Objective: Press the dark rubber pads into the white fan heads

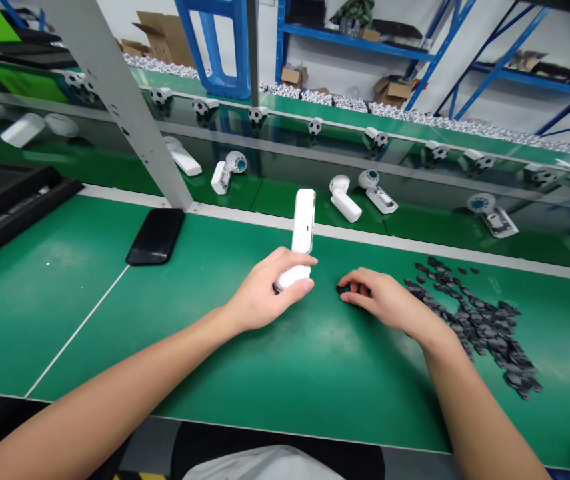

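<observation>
My left hand is closed around the round head of a white handheld fan, whose handle stands upright above the green mat. To its right, my right hand rests on the mat with its fingertips pinched on a small dark round piece. A heap of several similar dark pieces lies just right of that hand.
A black phone lies face down at the mat's back left. Behind runs a green conveyor carrying several white fans. A slanted grey post rises at the left. A black tray edge sits far left.
</observation>
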A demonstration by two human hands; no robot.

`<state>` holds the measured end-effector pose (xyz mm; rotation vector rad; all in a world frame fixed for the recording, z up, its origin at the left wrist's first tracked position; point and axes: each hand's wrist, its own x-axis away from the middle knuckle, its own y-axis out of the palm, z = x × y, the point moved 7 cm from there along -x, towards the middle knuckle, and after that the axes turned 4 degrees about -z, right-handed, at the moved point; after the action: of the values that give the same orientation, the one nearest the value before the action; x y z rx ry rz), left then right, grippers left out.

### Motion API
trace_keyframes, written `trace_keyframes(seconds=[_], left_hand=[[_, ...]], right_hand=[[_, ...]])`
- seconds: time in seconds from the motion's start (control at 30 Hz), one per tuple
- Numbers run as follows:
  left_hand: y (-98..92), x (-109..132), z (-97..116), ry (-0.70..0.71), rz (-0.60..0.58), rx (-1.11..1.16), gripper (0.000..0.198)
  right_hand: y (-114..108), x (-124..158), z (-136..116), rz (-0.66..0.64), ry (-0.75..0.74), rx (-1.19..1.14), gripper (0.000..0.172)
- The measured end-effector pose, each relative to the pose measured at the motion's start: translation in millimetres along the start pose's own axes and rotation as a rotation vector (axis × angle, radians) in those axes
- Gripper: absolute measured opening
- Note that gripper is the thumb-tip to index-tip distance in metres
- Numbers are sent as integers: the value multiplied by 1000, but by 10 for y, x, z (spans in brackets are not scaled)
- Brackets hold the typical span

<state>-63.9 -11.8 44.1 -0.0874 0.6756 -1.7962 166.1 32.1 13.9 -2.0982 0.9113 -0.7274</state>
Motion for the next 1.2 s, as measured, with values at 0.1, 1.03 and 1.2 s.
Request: trace_keyframes(seconds=[0.1,1.03,1.2], left_hand=[[11,6,3,-7,-22,-1,32],[317,86,10,-38,-146,-31,54],[352,99,-29,-9,-129,47,53]], right_hand=[[-23,-38,-49,85,-21,-3,19],[403,-26,-449,56,88,-911,33],[486,-90,-349,-4,143,-892,40]])
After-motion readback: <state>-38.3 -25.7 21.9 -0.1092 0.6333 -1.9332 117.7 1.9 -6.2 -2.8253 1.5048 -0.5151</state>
